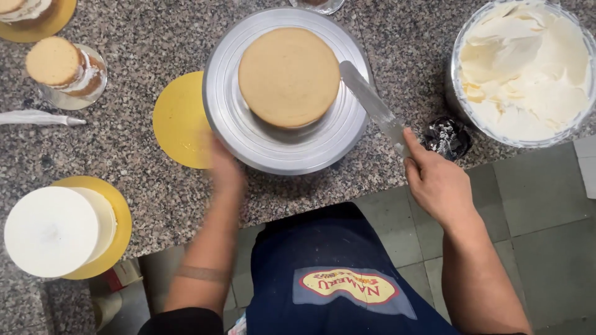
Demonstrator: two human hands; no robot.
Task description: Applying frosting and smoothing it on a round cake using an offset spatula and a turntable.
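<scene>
Sitting bare on the silver turntable [248, 133], the sponge layer [288, 75] carries no cream yet, right hand [437, 183] gripping the palette knife [371, 102], blurred left hand [225, 167] touching the turntable's rim, its grip unclear.

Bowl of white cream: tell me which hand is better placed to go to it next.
Right. The right hand holds the palette knife and is nearer the bowl of white cream at the counter's right. The left hand is at the near left edge of the metal turntable, farther away.
</scene>
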